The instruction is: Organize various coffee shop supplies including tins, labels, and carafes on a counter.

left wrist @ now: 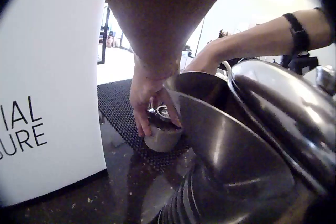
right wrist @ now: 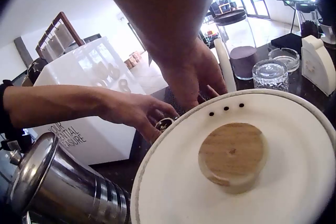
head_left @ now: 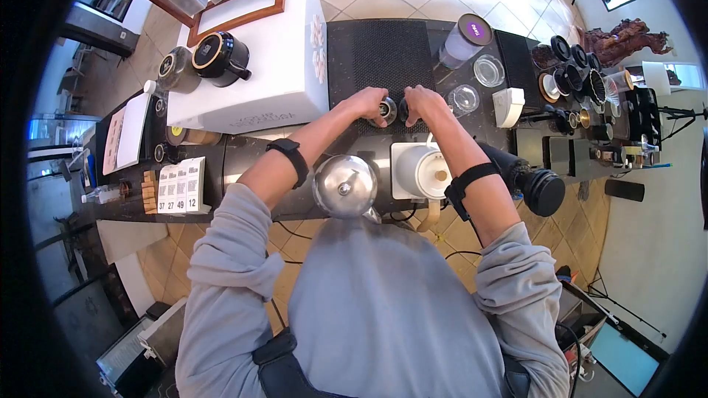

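My left hand (head_left: 367, 105) grips a small round container (left wrist: 164, 139) over the black mesh mat (head_left: 383, 51). In the left wrist view its lower body is grey, its top dark with a pale ring, and the fingers reach down round its sides. Close beside it, my right hand (head_left: 424, 105) holds a small dark round object (head_left: 403, 110) between thumb and fingers. In the right wrist view a white kettle lid (right wrist: 294, 145) with a wooden knob hides what the right hand (right wrist: 197, 77) holds.
Nearest my body stand a steel kettle (head_left: 344, 184) and a white kettle (head_left: 428, 175). A white box (head_left: 251, 96) carrying a black mug (head_left: 221, 57) rises at left. Glass cups (head_left: 463, 100), a purple-topped canister (head_left: 464, 40) and a white holder (head_left: 509, 107) stand at right.
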`<state>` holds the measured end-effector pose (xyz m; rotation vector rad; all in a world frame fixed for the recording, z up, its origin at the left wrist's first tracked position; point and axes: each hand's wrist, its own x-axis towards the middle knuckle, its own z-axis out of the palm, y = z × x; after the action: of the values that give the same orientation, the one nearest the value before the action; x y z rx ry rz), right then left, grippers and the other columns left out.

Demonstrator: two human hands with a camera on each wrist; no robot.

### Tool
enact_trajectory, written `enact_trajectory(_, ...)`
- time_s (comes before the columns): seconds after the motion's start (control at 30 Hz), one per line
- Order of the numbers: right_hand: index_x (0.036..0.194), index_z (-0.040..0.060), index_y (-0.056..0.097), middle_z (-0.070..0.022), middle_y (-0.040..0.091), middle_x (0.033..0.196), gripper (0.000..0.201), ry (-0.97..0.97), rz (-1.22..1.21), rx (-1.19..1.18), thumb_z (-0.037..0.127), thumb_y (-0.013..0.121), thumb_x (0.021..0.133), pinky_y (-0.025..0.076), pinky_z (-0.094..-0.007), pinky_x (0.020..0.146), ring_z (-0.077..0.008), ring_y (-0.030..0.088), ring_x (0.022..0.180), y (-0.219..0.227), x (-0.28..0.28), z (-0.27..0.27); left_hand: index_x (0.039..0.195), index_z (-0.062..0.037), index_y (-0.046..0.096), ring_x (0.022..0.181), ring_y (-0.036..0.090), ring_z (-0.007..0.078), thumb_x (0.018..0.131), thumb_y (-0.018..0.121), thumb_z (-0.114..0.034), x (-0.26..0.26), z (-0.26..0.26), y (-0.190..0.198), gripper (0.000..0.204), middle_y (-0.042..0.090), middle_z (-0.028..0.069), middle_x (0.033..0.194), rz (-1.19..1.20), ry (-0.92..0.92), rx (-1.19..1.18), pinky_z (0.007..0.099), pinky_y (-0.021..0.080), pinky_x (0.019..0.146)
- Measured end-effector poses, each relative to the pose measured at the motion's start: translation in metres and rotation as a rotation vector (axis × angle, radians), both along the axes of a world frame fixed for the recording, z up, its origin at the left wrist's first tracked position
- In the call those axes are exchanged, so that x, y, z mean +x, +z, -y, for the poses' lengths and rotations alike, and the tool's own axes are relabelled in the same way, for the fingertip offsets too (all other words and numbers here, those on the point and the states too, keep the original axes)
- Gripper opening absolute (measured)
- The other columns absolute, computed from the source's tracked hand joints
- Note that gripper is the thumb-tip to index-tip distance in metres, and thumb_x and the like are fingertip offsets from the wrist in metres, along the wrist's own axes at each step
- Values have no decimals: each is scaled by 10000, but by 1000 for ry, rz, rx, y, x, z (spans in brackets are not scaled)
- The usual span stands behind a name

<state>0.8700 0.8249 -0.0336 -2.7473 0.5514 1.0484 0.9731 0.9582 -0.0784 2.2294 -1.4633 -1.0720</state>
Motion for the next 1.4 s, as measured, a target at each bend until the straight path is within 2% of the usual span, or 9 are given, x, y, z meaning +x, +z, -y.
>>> enact_trajectory(0.07, 1237, 38, 547, -156, 591, 1246, 815, -21, 23, -45, 232, 931, 545, 560, -415, 867, -318, 615, 1128, -10, -1, -2, 1213, 0, 565, 1077, 619, 339, 542, 911, -280, -1, -1, 4, 805, 649, 202, 1146, -6, 7, 2, 393, 492, 911)
enact_trajectory(0.57, 1175, 25, 596, -160, 656, 1161, 671, 39, 6, 18, 128, 888, 580, 574, -407, 826, -322, 648, 1064, 5, 3, -2, 1178, 6, 596, 1049, 629, 343, 538, 909, -309, -4, -3, 2, 779, 666, 196, 1104, -13, 14, -17, 404, 493, 898)
enact_trajectory(0.8, 1051, 11, 677, -163, 689, 1082, 481, 126, 108, -3, 90, 868, 617, 572, -423, 796, -329, 670, 1004, -28, -5, 16, 1189, 2, 591, 1065, 624, 341, 537, 910, -291, -4, -5, 0, 782, 662, 195, 1119, -25, 20, -6, 395, 491, 913)
enact_trajectory(0.87, 1032, 7, 694, -159, 695, 1077, 450, 76, -48, 7, 99, 867, 628, 571, -434, 792, -325, 677, 989, -40, 3, 26, 1190, -2, 590, 1070, 622, 339, 533, 913, -286, -5, -2, 2, 786, 658, 193, 1132, -22, 26, 2, 393, 490, 920)
enact_trajectory(0.9, 1045, 11, 695, -144, 688, 1116, 465, 23, -241, 62, 140, 873, 636, 567, -451, 799, -319, 668, 1022, -24, 8, 23, 1190, -2, 590, 1070, 622, 339, 533, 913, -286, -5, -4, 0, 786, 658, 193, 1132, -26, 33, 2, 393, 490, 920)
enact_trajectory(0.93, 1045, 11, 695, -144, 688, 1116, 465, 24, -241, 62, 140, 873, 636, 567, -451, 799, -319, 668, 1022, -18, 8, 22, 1190, -6, 591, 1071, 622, 338, 531, 914, -287, -5, -3, -1, 786, 658, 190, 1132, -8, 25, -8, 394, 490, 921)
enact_trajectory(1.03, 1076, 21, 684, -126, 690, 1122, 535, 4, -192, 63, 218, 890, 623, 558, -470, 823, -314, 656, 1055, -17, -2, 16, 1190, -14, 595, 1071, 622, 337, 528, 916, -288, -5, -2, 1, 785, 661, 183, 1130, 7, 18, -8, 396, 491, 920)
enact_trajectory(1.1, 1106, 34, 672, -128, 687, 1130, 621, -79, 10, 42, 294, 905, 593, 548, -459, 856, -314, 646, 1074, -19, -8, 11, 1189, -17, 597, 1070, 623, 336, 526, 917, -288, -6, -1, 2, 784, 663, 179, 1128, 5, 18, 2, 398, 492, 918)
enact_trajectory(1.4, 1104, 5, 593, -165, 688, 1041, 718, 42, -18, 77, 333, 903, 545, 535, -437, 836, -347, 640, 1041, 1, -7, 4, 1195, -22, 598, 1076, 623, 334, 523, 921, -280, -6, -1, 3, 789, 668, 172, 1128, 1, 3, 29, 396, 497, 916)
